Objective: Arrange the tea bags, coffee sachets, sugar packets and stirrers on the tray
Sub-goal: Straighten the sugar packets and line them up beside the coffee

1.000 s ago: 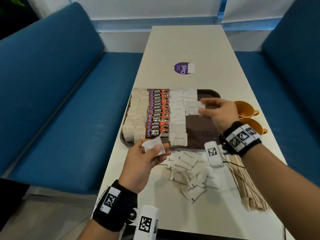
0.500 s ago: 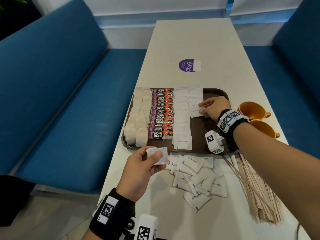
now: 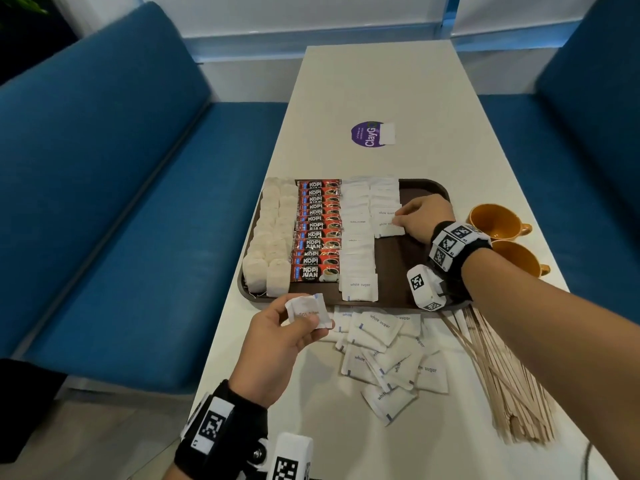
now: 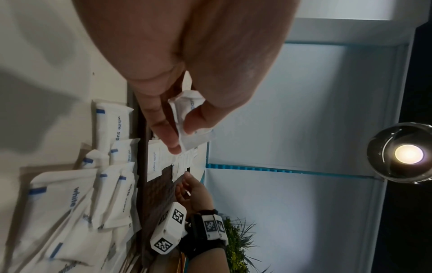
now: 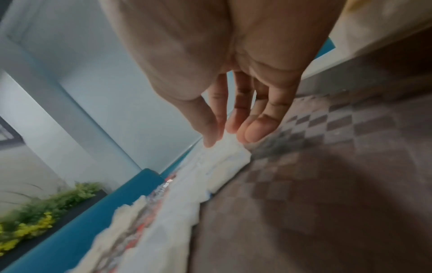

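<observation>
A brown tray holds two columns of tea bags, a column of red coffee sachets and two columns of white sugar packets. My right hand is low over the tray. Its straight fingertips touch the nearest packet of the shorter right column. My left hand hovers at the tray's near edge and pinches one sugar packet between thumb and fingers. Loose sugar packets lie piled on the table. Wooden stirrers lie to their right.
Two orange cups stand just right of the tray, beside my right wrist. A purple sticker marks the white table beyond the tray. Blue benches flank the table. The tray's right part is bare brown surface.
My right hand came down from above the tray with a sugar packet and laid it at the near end of the right sugar column. The left hand kept its packet, nearly still.
</observation>
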Action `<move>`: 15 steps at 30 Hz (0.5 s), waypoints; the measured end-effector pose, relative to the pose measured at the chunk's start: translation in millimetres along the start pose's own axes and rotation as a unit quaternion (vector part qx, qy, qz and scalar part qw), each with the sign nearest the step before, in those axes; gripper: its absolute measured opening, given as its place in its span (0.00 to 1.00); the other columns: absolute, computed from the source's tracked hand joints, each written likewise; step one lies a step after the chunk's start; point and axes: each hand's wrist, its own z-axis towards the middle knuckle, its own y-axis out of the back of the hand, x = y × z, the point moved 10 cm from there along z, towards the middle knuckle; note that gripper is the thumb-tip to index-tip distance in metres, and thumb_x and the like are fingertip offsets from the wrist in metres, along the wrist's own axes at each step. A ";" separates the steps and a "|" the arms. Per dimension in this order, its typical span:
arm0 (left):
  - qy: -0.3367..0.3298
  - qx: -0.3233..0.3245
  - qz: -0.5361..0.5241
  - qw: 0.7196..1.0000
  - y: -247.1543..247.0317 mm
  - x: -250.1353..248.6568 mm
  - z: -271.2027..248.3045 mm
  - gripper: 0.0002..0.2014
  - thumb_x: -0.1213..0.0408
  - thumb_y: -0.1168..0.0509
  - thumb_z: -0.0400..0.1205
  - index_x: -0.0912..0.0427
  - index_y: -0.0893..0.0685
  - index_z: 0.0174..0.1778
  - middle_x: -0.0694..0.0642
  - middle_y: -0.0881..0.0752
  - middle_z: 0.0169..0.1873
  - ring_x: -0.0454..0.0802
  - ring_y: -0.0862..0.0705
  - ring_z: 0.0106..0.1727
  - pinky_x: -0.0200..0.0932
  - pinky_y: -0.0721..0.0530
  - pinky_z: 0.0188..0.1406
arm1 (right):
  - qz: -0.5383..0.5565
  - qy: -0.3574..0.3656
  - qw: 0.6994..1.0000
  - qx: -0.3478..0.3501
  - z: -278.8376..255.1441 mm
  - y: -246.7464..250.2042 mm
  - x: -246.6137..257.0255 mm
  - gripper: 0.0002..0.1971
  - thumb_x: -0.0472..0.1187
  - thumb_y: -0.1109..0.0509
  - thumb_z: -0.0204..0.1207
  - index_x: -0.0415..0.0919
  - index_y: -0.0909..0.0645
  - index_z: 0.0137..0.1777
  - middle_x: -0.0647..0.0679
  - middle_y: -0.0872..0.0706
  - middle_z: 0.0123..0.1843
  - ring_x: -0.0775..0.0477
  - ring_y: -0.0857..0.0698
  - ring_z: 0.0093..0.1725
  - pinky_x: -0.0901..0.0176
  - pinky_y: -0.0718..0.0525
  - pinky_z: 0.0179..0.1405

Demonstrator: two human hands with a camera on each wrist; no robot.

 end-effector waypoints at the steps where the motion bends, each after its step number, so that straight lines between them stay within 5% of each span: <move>1: -0.004 -0.003 0.005 1.000 0.8 -1.7 -0.8 0.13 0.81 0.32 0.83 0.62 0.11 0.58 0.63 0.09 0.52 0.64 0.08 0.53 0.47 0.11 0.49 | 0.016 0.011 1.000 -0.006 -5.8 3.1 5.6 0.03 0.44 0.19 0.76 0.46 0.08 0.45 0.51 0.09 0.45 0.47 0.10 0.51 0.52 0.11 0.56; 5: -0.027 -0.006 0.003 1.000 -1.3 -11.2 -5.4 0.16 0.78 0.29 0.82 0.61 0.15 0.64 0.62 0.08 0.55 0.62 0.08 0.53 0.47 0.12 0.48 | 0.099 0.080 0.992 0.019 -55.8 11.9 44.2 0.02 0.43 0.21 0.79 0.47 0.09 0.47 0.52 0.10 0.41 0.50 0.11 0.45 0.58 0.12 0.46; 9: -0.056 -0.010 -0.005 0.998 -4.8 -20.4 -11.2 0.16 0.76 0.26 0.79 0.60 0.17 0.60 0.65 0.08 0.51 0.60 0.11 0.47 0.48 0.14 0.44 | 0.140 0.158 0.973 0.087 -132.7 17.2 80.6 0.01 0.43 0.21 0.79 0.49 0.08 0.48 0.51 0.08 0.41 0.54 0.11 0.38 0.59 0.10 0.46; 15: -0.085 0.010 0.015 0.996 -12.8 -31.5 -23.8 0.18 0.66 0.20 0.69 0.65 0.14 0.52 0.61 0.08 0.40 0.51 0.16 0.37 0.40 0.16 0.38 | 0.236 0.158 0.943 0.174 -207.9 -3.6 73.0 0.11 0.43 0.18 0.75 0.40 0.15 0.51 0.42 0.09 0.47 0.33 0.09 0.45 0.36 0.07 0.48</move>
